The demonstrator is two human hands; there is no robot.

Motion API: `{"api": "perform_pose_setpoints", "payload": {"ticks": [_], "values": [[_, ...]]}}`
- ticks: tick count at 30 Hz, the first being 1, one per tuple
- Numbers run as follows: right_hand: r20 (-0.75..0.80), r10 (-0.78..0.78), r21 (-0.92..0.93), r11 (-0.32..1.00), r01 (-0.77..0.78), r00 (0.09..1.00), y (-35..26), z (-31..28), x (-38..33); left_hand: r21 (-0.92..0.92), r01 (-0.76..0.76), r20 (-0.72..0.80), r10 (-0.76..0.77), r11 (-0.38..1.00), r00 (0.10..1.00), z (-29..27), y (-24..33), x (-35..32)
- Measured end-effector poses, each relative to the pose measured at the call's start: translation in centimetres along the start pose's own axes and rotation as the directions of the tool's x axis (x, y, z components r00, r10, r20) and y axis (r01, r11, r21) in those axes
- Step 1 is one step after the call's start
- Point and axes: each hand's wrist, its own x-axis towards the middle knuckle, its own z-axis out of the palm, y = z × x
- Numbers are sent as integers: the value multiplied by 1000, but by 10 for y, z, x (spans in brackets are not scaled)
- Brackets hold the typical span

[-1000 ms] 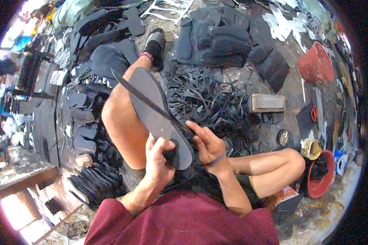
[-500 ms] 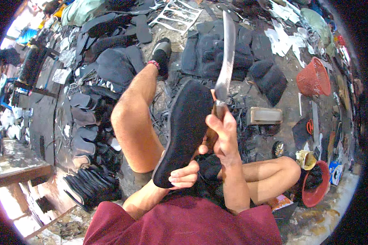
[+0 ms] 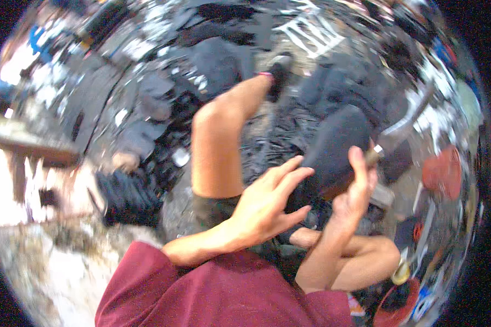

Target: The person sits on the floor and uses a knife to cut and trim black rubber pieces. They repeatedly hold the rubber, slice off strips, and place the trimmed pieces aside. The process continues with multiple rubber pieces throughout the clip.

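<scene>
We find the black shoe sole point(image 3: 338, 141) ahead of the person, between left hand point(image 3: 264, 201) and right hand point(image 3: 357, 191), softened by blur. Left fingers are spread, gripping nothing we can see; right fingers are wrapped around the handle of the curved knife point(image 3: 401, 129), and whether they also support the sole we cannot tell. We judge two risks: slipping, from the left hand's lack of grip; a nick, from the knife's nearness. Long axis oblique, rounded end pointing away and slightly right. Beyond: dark scraps point(image 3: 270, 144), red basket point(image 3: 443, 171).
</scene>
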Motion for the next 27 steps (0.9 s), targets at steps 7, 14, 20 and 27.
{"api": "perform_pose_setpoints", "payload": {"ticks": [7,14,20,27], "values": [[-7,13,50,999,-12,1000,-23,-72,-34,-1,593,-708,-419,806,569,-160,-133,-72],[-300,-155,-113,986,126,941,-93,-90,-103,54,997,-899,-438,-49,27,-285,-271,-294],[567,199,365,809,-460,799,-190,-203,-93,240,897,-851,-524,-371,11,-277,-273,-295],[-548,-545,-575,797,188,635,-160,-320,-70,518,805,-804,-486,-289,343,-317,-305,-311]]}}
